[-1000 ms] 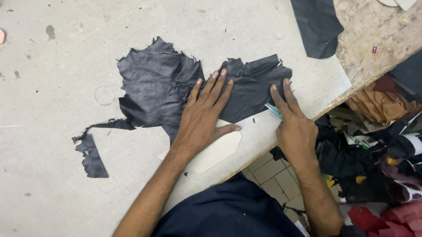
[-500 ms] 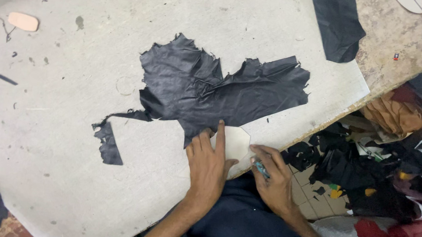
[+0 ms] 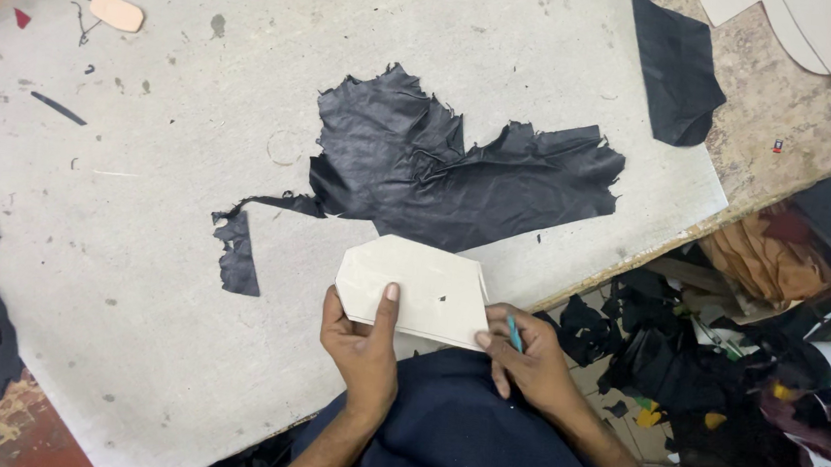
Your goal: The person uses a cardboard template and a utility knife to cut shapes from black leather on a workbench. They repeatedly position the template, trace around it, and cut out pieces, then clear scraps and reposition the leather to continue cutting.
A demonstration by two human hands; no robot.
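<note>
No box, tray or bin shows on the grey work table (image 3: 136,271); everything lies loose on its surface. The left hand (image 3: 362,343) grips the lower left edge of a pale, many-sided card pattern (image 3: 418,288), thumb laid up across its face, fingers curled under. The right hand (image 3: 529,356) pinches the pattern's lower right corner and is also closed around a small teal-handled tool (image 3: 514,333) — its tip cannot be made out. The pattern sits at the near edge of the table, just below a large ragged piece of black leather (image 3: 440,171) that lies wrinkled and spread flat, apart from both hands. A thin strip trails from the leather's left side down to a small black scrap (image 3: 239,259). Farther off, a second black piece (image 3: 675,71) rests near the table's right corner, pale card sheets (image 3: 817,28) beyond it, and a small peach-coloured block (image 3: 117,12) near the far left. Off the right edge, below the table, lies a heap of black, brown and red offcuts (image 3: 721,366).
</note>
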